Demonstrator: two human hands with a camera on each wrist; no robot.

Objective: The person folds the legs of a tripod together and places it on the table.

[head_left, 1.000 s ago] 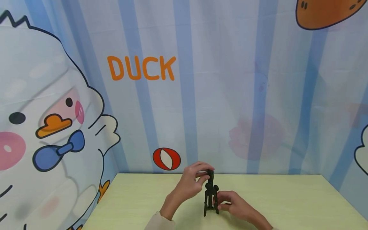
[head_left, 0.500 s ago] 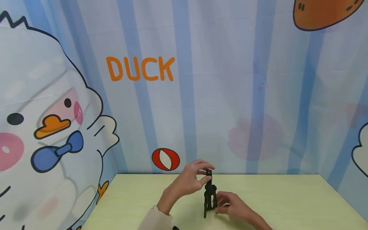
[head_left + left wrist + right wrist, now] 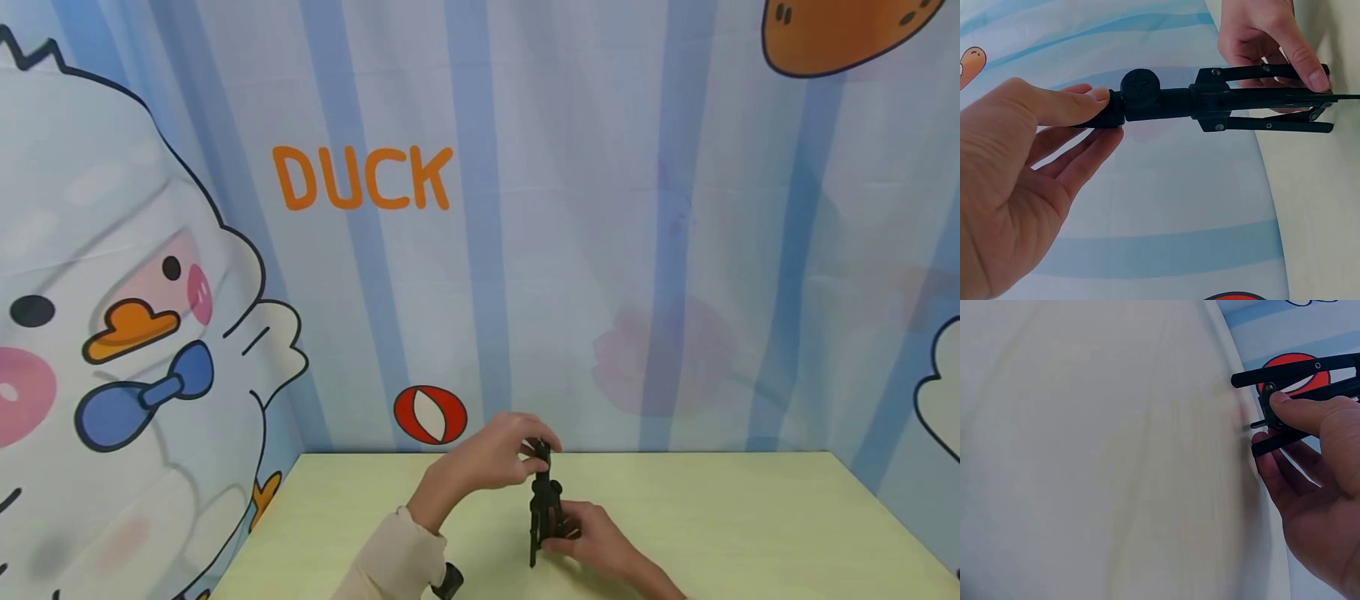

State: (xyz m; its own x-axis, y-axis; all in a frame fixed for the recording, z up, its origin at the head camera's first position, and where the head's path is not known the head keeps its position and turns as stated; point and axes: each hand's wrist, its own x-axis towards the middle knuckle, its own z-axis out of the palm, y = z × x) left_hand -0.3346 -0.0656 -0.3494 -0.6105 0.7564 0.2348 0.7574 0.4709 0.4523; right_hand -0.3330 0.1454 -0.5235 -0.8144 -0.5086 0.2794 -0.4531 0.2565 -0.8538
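A small black tripod [image 3: 545,493] stands roughly upright between my hands, its legs drawn close together. At its top end my left hand [image 3: 495,452] pinches the head between thumb and fingers. Lower down, my right hand [image 3: 598,540] holds the legs, with the thumb laid across them. In the left wrist view the tripod [image 3: 1166,103] shows a round side knob [image 3: 1140,86] and hinged legs joined by braces. From the right wrist, the leg ends [image 3: 1272,375] lie between thumb and fingers, some fingers hidden behind them.
A pale yellow table [image 3: 735,517] lies under the hands. Behind it hangs a printed curtain [image 3: 570,250] with a duck and the word DUCK. A black wrist device [image 3: 448,581] shows beside the left sleeve [image 3: 397,550].
The tripod's legs have come closer together. My right hand has shifted left and its thumb now lies across the legs. My left hand stays at the top.
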